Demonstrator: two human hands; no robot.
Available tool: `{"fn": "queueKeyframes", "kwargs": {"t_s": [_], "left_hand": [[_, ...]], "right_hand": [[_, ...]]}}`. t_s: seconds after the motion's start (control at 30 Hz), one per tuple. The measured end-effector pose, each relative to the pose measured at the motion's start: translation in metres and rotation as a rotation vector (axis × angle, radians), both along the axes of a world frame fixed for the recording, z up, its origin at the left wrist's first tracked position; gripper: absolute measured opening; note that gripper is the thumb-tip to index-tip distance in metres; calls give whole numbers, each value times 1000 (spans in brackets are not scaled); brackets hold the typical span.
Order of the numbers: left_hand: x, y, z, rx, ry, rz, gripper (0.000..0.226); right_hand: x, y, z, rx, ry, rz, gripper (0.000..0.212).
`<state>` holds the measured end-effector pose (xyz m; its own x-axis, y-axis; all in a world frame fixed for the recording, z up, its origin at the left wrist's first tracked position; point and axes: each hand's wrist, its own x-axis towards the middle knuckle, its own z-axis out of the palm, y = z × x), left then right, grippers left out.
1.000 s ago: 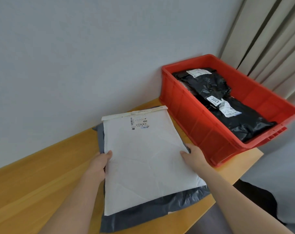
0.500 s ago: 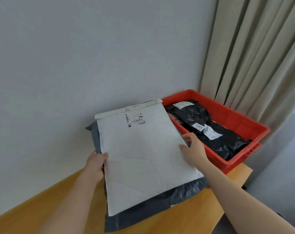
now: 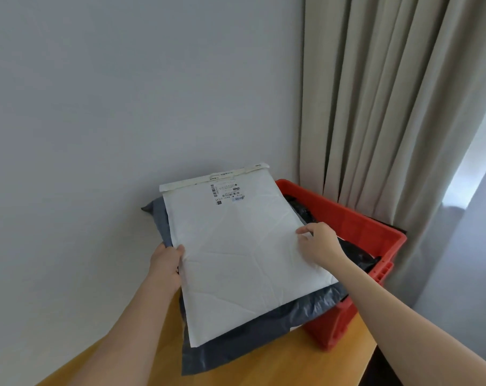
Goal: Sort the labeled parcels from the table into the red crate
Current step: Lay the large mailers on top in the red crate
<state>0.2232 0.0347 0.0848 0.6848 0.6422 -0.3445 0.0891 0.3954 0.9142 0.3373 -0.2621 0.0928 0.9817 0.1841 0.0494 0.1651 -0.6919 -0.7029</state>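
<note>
A large white padded parcel (image 3: 236,246) with a printed label near its top lies stacked on a grey poly parcel (image 3: 236,341). Both are lifted off the wooden table (image 3: 264,369), their right side over the red crate (image 3: 375,232). My left hand (image 3: 165,263) grips the stack's left edge, thumb on top. My right hand (image 3: 321,242) holds the right edge, fingers curled on the white parcel. Black bagged parcels (image 3: 356,254) lie inside the crate, mostly hidden by the stack.
A plain grey wall stands directly behind the table. Beige curtains (image 3: 389,107) hang behind the crate at the right. The table's right edge ends just past the crate, with dark floor below.
The two stacked parcels have risen off the table and moved right, now overlapping the crate. Both hands kept their hold, and the view tilted upward.
</note>
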Motion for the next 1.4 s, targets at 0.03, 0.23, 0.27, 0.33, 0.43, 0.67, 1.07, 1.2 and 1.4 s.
{"fn": "queueKeyframes", "kwargs": {"t_s": [0.03, 0.23, 0.27, 0.33, 0.43, 0.67, 1.07, 1.2, 1.4], "left_hand": [[8, -3, 0, 4, 0, 1, 22], [79, -48, -2, -37, 11, -33, 24], [90, -54, -3, -50, 10, -38, 22], [114, -71, -7, -76, 20, -47, 19], [137, -85, -11, -117, 14, -38, 16], [187, -113, -29, -208, 25, -53, 20], [224, -142, -61, -277, 81, 17, 12], [226, -162, -69, -198, 166, 98, 19], [224, -180, -81, -24, 272, 103, 35]], "right_hand": [[6, -6, 1, 0, 0, 8, 24], [64, -54, 7, -34, -15, -40, 24], [72, -60, 8, -43, -14, -51, 24], [89, -74, 9, -69, -20, -69, 24], [105, -85, 11, -77, -17, -90, 25], [148, -98, 12, -94, -123, -185, 38], [196, -110, 15, -173, -233, -158, 41], [190, -115, -9, -185, -196, -172, 41], [159, -118, -64, -296, 137, -283, 55]]}}
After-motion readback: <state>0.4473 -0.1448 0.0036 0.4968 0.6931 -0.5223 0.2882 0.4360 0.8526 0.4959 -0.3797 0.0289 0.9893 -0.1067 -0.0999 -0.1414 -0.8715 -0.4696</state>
